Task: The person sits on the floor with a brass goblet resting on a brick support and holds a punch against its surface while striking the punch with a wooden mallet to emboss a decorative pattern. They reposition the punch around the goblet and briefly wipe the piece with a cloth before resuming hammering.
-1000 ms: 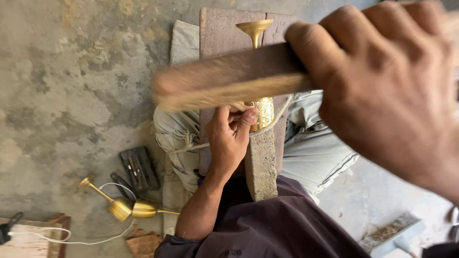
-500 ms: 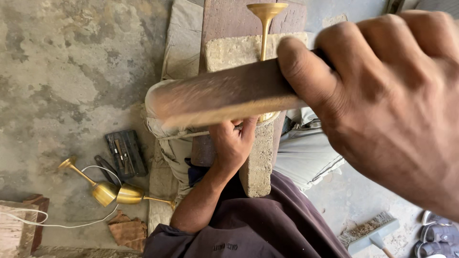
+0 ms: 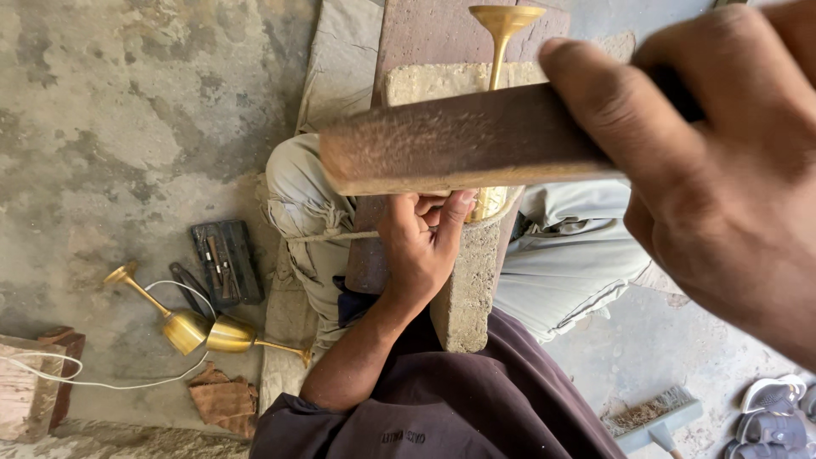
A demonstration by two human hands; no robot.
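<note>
My right hand fills the right side, close to the camera, shut on a flat, worn wooden bar that reaches left across the view. Under the bar a brass goblet lies on a pale stone block, foot pointing away and cup toward me. The bar hides the middle of its stem. My left hand grips the goblet's cup against the block, which rests between my knees on a dark wooden plank.
Two more brass goblets lie on the concrete floor at left. Near them are an open dark tool case, a white cord and wood pieces. A brush and sandals sit at bottom right.
The wooden bar in my right hand has shifted to the right, and my hand looms larger. My left hand keeps its hold on the goblet's cup. The view has tilted slightly.
</note>
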